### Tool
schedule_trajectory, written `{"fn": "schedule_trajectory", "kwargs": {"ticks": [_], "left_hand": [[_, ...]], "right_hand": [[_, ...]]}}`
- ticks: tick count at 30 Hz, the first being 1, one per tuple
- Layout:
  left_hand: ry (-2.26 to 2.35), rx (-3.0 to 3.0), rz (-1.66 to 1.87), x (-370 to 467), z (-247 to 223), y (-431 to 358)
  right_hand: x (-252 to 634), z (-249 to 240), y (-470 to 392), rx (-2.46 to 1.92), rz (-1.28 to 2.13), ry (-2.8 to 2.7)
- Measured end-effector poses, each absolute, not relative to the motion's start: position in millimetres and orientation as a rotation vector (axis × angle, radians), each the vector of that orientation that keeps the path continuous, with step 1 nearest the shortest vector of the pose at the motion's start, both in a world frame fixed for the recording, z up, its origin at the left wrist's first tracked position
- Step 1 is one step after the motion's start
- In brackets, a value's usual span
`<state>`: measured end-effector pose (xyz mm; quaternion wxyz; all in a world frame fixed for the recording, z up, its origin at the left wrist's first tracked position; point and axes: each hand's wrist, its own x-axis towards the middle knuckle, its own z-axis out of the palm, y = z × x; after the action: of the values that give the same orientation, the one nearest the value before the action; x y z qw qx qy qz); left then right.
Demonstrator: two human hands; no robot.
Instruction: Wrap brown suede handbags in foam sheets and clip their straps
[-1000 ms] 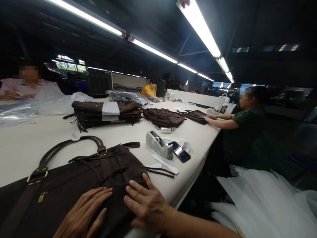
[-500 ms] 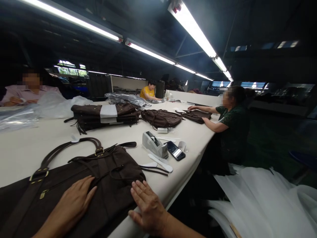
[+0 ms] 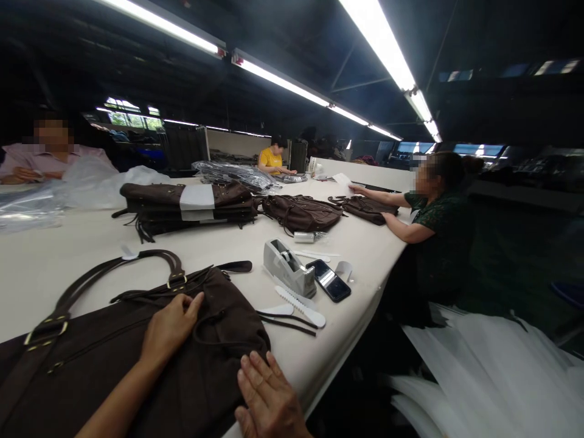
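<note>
A dark brown handbag (image 3: 214,359) lies flat on the table's near edge, its two looped handles (image 3: 109,267) with brass-coloured rings reaching over the white tabletop. My left hand (image 3: 171,325) is on the upper middle of the bag, fingers bent and thumb close to them, closed on the bag's fabric or strap; the fingertips are partly hidden. Against the bag's right end, my right hand (image 3: 271,395) lies with its fingers stretched out, touching the side. A thin dark strap (image 3: 292,324) trails from that end onto the table.
Right of the bag are a grey tape dispenser (image 3: 289,271), a phone (image 3: 329,280) and white serrated strips (image 3: 303,307). Beyond lie stacked brown bags (image 3: 187,207) and another bag (image 3: 303,213). A co-worker (image 3: 438,201) stands at right; white sheets (image 3: 493,371) hang below.
My left hand has slid up and right across the bag, its flat fingers now bent. My right hand sits slightly lower in view. The co-worker at right now holds up a white sheet.
</note>
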<state>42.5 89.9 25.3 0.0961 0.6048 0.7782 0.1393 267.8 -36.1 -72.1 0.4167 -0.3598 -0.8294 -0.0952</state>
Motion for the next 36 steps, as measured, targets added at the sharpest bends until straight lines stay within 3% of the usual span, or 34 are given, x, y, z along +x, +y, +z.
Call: {"fn": "schedule_trajectory", "kwargs": {"ticks": [3,6,11,18,25,36], "left_hand": [[2.465,1.773,0.693,51,10,83],[2.579,1.831,0.557,50,11,84],[2.382,2.057,0.388,48,19,86],[2.258,1.690,0.784,64,26,66],[1.965,1.286,1.012,40,17,84],[1.314,0.878,1.331,59,20,78]], "right_hand": [[260,-78,-31,-0.956,-0.199,-2.015],[255,-67,-28,-0.978,-0.140,-1.893],[256,-18,-20,-1.030,0.013,-1.829],[245,46,19,-1.536,0.259,-2.109],[205,44,39,-1.822,0.230,-2.397],[205,41,36,-1.682,0.149,-2.423]]}}
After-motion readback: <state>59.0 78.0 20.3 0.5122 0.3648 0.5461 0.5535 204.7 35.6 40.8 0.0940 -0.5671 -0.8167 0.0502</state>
